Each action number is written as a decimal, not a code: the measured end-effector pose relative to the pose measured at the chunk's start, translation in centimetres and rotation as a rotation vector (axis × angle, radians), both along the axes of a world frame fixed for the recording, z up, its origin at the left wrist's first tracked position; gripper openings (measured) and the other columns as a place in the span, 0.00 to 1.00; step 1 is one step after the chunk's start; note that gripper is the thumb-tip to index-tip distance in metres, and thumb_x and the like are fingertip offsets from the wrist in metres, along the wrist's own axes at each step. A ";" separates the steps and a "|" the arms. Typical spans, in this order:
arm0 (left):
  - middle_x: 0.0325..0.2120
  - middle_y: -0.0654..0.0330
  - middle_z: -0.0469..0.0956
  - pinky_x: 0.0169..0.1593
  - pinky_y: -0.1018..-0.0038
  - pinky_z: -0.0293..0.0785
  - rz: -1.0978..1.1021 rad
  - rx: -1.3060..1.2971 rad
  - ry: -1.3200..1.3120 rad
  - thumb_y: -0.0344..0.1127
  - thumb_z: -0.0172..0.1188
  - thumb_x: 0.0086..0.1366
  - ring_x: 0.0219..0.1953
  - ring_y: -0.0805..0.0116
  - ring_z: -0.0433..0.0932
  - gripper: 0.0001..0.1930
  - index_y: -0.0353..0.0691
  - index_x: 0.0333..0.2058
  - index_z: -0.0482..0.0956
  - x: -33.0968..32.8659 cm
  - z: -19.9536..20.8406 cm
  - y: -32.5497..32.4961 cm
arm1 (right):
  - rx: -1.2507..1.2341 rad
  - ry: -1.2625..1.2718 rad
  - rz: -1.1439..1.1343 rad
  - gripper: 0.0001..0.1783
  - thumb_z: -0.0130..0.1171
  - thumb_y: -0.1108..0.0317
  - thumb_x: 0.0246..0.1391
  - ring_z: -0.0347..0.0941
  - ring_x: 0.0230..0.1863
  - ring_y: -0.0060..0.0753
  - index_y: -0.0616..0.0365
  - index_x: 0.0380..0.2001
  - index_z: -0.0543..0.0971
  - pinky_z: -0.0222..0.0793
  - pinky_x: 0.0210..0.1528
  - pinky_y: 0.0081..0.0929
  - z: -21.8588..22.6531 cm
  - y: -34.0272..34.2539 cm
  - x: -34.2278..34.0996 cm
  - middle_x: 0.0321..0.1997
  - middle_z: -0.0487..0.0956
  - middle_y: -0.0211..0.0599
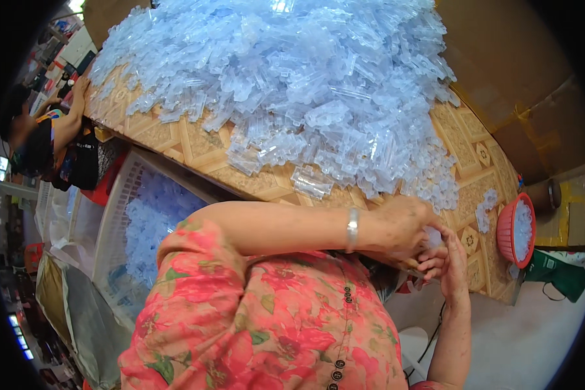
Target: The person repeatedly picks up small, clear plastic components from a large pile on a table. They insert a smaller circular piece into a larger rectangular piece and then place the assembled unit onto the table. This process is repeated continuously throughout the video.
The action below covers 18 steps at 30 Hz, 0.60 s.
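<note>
My left arm, with a silver bracelet [352, 229] at the wrist, reaches across my body to the right. At the table's near edge my left hand [400, 224] meets my right hand [447, 263], which comes up from below. Between them is a small clear plastic piece [432, 237], mostly covered by the fingers. Both hands are closed around it, the right one with curled fingers. Just beyond lies the near end of a large heap of clear plastic pieces [344, 97]. One clear rectangular piece [312, 182] lies at the edge of the heap.
The table [169, 140] has a wood-patterned top. At right stand a red basket [506, 227] of clear pieces, loose pieces [486, 209] and cardboard [520, 84]. A white crate [114, 201] of pieces is at left. Another person [55, 140] sits at far left.
</note>
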<state>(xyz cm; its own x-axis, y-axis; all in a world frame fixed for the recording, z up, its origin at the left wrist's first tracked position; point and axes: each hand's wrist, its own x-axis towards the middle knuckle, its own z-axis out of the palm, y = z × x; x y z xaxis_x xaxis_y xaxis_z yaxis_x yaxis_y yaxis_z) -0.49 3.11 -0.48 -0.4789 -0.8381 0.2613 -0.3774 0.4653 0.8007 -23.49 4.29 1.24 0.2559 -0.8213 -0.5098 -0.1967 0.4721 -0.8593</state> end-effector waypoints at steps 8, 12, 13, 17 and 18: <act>0.48 0.64 0.83 0.33 0.80 0.79 0.998 -0.327 0.348 0.23 0.55 0.69 0.27 0.80 0.77 0.18 0.40 0.57 0.78 21.1 3.5 8.5 | -0.010 0.017 -0.030 0.27 0.53 0.50 0.69 0.82 0.24 0.28 0.61 0.58 0.70 0.75 0.17 0.16 -0.6 0.5 -0.4 0.28 0.82 0.44; 0.35 0.61 0.86 0.20 0.80 0.72 1.824 -0.352 0.142 0.37 0.65 0.67 0.21 0.77 0.78 0.18 0.45 0.55 0.81 44.0 -2.8 22.4 | -0.011 -0.038 -0.023 0.24 0.53 0.53 0.69 0.82 0.23 0.26 0.62 0.57 0.71 0.74 0.17 0.15 -0.5 0.6 -0.3 0.28 0.82 0.43; 0.29 0.58 0.86 0.21 0.75 0.74 2.081 -0.301 -0.214 0.44 0.67 0.64 0.20 0.71 0.80 0.20 0.49 0.54 0.83 48.3 -4.6 27.9 | -0.002 -0.051 -0.015 0.24 0.53 0.53 0.70 0.82 0.23 0.26 0.63 0.57 0.71 0.74 0.16 0.14 -0.6 0.4 -0.2 0.28 0.82 0.43; 0.31 0.52 0.85 0.30 0.71 0.81 2.500 -0.197 -0.115 0.44 0.67 0.62 0.22 0.63 0.83 0.22 0.40 0.53 0.82 51.2 -9.0 38.9 | 0.012 -0.072 -0.017 0.23 0.52 0.55 0.70 0.82 0.23 0.25 0.64 0.56 0.70 0.74 0.16 0.14 -0.7 0.3 -0.4 0.28 0.82 0.43; 0.33 0.52 0.86 0.30 0.71 0.81 2.538 -0.232 0.020 0.43 0.68 0.62 0.23 0.63 0.83 0.23 0.37 0.53 0.81 50.0 -9.2 38.5 | 0.015 -0.076 -0.019 0.23 0.52 0.55 0.70 0.82 0.23 0.25 0.64 0.56 0.70 0.74 0.16 0.14 -0.7 0.4 -0.4 0.28 0.82 0.43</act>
